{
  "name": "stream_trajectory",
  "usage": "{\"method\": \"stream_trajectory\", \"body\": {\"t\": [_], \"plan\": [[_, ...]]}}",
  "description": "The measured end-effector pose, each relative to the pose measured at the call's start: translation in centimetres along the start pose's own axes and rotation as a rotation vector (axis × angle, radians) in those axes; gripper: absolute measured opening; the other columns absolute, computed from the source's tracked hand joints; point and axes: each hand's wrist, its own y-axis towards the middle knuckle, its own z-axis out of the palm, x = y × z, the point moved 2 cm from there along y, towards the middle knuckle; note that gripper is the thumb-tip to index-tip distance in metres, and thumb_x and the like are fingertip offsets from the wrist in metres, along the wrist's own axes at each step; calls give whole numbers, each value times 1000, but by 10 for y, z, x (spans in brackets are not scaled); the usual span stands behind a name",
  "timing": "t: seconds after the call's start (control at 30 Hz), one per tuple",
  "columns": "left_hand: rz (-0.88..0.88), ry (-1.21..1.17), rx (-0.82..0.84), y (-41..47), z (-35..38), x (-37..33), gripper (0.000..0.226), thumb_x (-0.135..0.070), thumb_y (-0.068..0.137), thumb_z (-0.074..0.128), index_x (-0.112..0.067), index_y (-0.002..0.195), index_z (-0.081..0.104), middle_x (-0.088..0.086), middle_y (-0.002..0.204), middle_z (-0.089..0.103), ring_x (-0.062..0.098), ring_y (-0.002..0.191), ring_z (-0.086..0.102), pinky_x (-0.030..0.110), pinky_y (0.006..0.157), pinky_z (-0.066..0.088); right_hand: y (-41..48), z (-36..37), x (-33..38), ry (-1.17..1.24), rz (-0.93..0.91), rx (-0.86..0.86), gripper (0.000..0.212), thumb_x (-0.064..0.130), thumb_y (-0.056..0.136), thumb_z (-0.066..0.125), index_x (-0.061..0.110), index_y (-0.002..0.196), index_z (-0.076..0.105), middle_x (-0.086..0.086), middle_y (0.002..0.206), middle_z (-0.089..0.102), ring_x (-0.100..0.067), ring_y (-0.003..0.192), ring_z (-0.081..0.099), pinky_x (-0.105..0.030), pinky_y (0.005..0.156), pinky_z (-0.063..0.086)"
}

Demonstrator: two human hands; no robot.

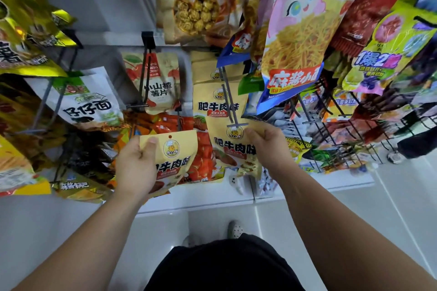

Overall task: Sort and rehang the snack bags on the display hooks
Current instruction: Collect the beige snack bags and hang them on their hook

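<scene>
You are partway through, by the look of it. Your left hand point(134, 168) is closed on one loose yellow bag point(176, 160), thumb over its top edge, hang hole free. Your right hand point(264, 144) pinches the top corner of a matching front bag point(233, 146) at the tip of the hook point(230, 104). Behind that pinch, at least two more of the same bags hang on the hook. I count four in all, with one left to hang.
</scene>
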Motion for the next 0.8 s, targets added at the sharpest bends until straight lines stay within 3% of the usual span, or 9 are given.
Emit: {"method": "stream_trajectory", "body": {"t": [0.13, 0.27, 0.37, 0.47, 0.67, 0.8], "plan": [[33, 39, 7, 0, -2, 0, 23, -34, 105, 51, -16, 102, 65, 2, 95, 72, 28, 91, 69, 48, 80, 59, -4, 3, 7, -19, -86, 44, 29, 12, 100, 60, 28, 79, 71, 9, 86, 70, -8, 85, 65, -29, 81, 50], [30, -6, -4, -2, -1, -6, 20, -29, 106, 51, -17, 99, 65, -7, 91, 71, 23, 89, 69, 38, 75, 57, -10, 3, 7, -16, -124, 64, 36, 11, 100, 59, 36, 76, 69, 9, 88, 70, -13, 89, 64, -31, 82, 53], [24, -36, -1, -1, -2, -10, 21, -31, 105, 51, -18, 98, 66, -3, 94, 73, 24, 90, 70, 41, 77, 58, -10, 1, 11, 54, -117, 42, 32, 14, 102, 57, 32, 80, 72, 15, 84, 71, -12, 88, 66, -30, 81, 54], [59, -18, -3, 0, -3, -14, 21, -31, 105, 50, -17, 96, 64, 1, 96, 72, 26, 91, 69, 45, 80, 58, -4, 0, 13, 26, -103, 10, 23, 17, 102, 57, 18, 86, 74, -2, 90, 75, -24, 92, 69, -33, 82, 56], [68, -34, 10, -2, -3, -20, 23, -33, 104, 50, -16, 97, 65, 2, 96, 72, 25, 91, 68, 49, 81, 58, -2, 7, 17, 24, -55, 5, 21, 10, 102, 56, 12, 95, 75, 8, 82, 72, 10, 68, 60, -6, 60, 44], [45, -76, -11, -6, -4, -21, 20, -29, 106, 51, -19, 96, 65, -7, 92, 71, 18, 90, 68, 40, 76, 56, 7, 12, 14, -13, -10, -24, 18, 16, 101, 58, 16, 90, 74, 7, 77, 69, -6, 67, 59, -22, 58, 44]]}}
